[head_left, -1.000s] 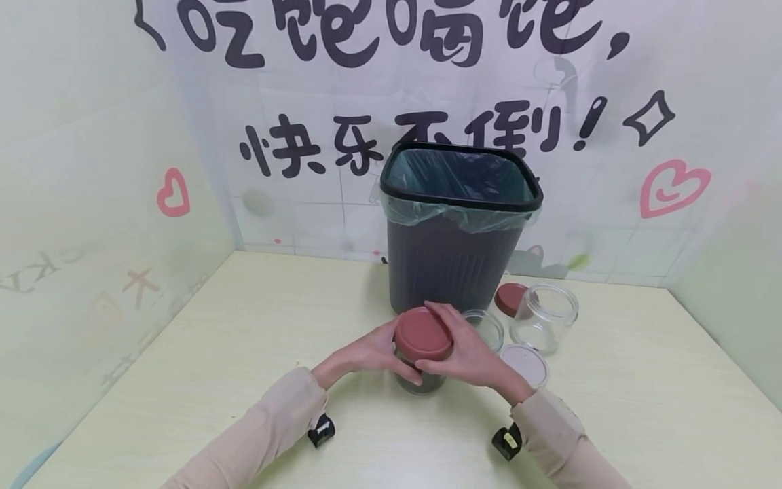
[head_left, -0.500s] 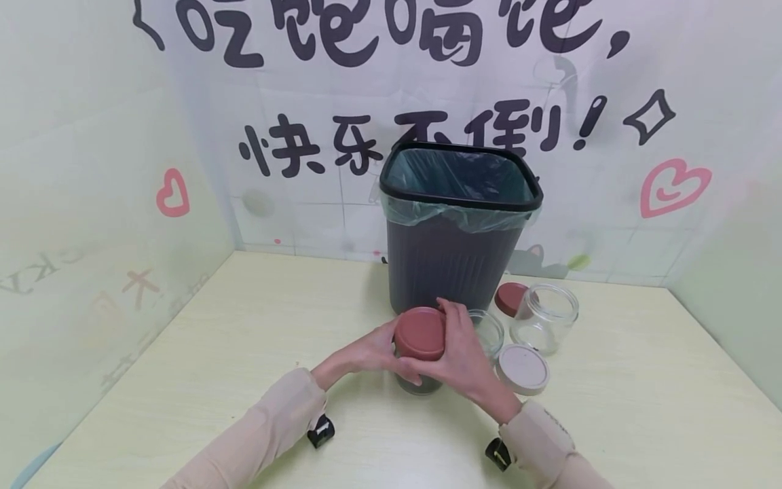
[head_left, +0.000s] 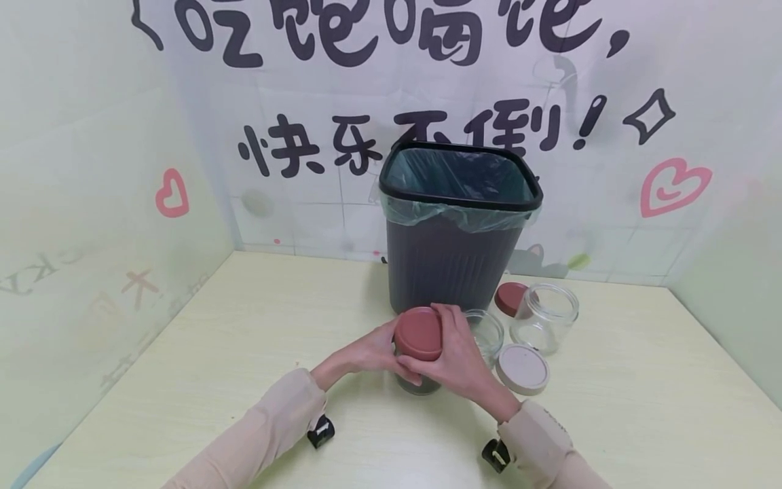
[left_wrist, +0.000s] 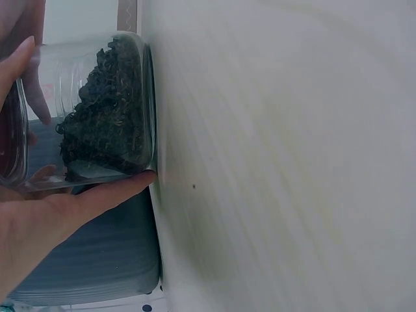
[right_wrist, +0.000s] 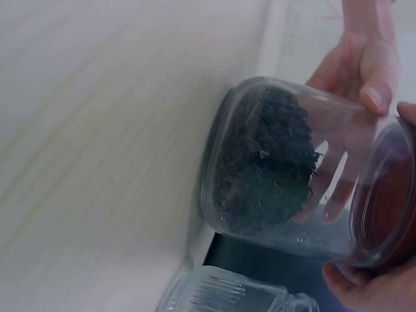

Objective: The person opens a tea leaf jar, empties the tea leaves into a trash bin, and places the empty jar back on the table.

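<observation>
A clear glass jar (right_wrist: 260, 156), part filled with dark, curly dried leaves that look like tea, stands upright on the table. On its mouth sits a red lid (head_left: 418, 334). My left hand (head_left: 369, 352) holds the jar body from the left, with thumb and fingers around the glass in the left wrist view. From the right, my right hand (head_left: 459, 358) grips the lid, fingers at its far edge and thumb at its near edge. Both hands hide parts of the jar in the head view. In the right wrist view, the leaves lie in the jar's lower part.
Behind the jar stands a dark grey bin (head_left: 452, 265) with a plastic liner. To the right are a large clear jar (head_left: 546, 319), a second red lid (head_left: 510, 299), a white lid (head_left: 523, 369) and another clear jar (head_left: 489, 331), partly hidden by my right hand.
My right hand loosened around the lid, its wrist swung slightly left and nearer, and its fingers now lie on the lid's right edge again. The left hand and jar look nearly unmoved.
</observation>
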A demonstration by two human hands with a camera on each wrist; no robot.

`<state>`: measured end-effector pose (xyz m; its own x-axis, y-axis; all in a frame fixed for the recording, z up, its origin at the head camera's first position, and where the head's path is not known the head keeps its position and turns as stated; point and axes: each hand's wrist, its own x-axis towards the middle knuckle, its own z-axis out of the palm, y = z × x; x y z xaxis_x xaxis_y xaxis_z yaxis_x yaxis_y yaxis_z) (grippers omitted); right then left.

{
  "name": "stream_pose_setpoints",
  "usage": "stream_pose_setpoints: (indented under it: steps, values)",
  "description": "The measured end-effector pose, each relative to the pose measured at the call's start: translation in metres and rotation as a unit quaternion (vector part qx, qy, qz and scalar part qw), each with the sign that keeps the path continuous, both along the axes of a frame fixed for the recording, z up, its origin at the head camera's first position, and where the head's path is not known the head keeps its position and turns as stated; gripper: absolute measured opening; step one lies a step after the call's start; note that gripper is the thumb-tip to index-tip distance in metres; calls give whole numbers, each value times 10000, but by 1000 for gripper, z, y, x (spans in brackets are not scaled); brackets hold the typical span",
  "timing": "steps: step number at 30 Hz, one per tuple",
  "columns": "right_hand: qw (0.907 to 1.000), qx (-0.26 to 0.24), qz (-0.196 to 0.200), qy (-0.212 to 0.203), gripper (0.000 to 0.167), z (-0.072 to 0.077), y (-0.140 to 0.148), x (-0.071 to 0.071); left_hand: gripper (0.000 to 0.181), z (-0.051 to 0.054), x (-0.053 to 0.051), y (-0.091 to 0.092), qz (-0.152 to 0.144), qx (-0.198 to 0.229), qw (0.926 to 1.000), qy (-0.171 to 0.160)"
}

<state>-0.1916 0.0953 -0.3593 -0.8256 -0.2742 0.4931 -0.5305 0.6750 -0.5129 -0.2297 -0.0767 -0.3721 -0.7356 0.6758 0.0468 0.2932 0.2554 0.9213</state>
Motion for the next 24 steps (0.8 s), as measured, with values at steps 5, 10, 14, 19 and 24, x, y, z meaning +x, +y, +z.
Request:
stream_pose_setpoints:
  steps: [5,10,14,19,24]
  values:
    - [9981,-141,398,-445,84,3,5,-3,89,1,0,0,-7,22,10000,-36]
    - [9945,-158,822,-633,83,6,11,-7,90,1,-1,0,-70,83,9999,-40]
    - [9909,-185,1067,-794,81,9,15,-8,90,1,-1,-1,-150,123,9998,-34]
    - [9875,-125,1282,-910,80,13,18,-11,90,2,-1,-1,-149,135,9998,-40]
    - [9836,-54,1429,-1100,80,15,21,-12,91,1,-1,-1,-136,133,9998,-29]
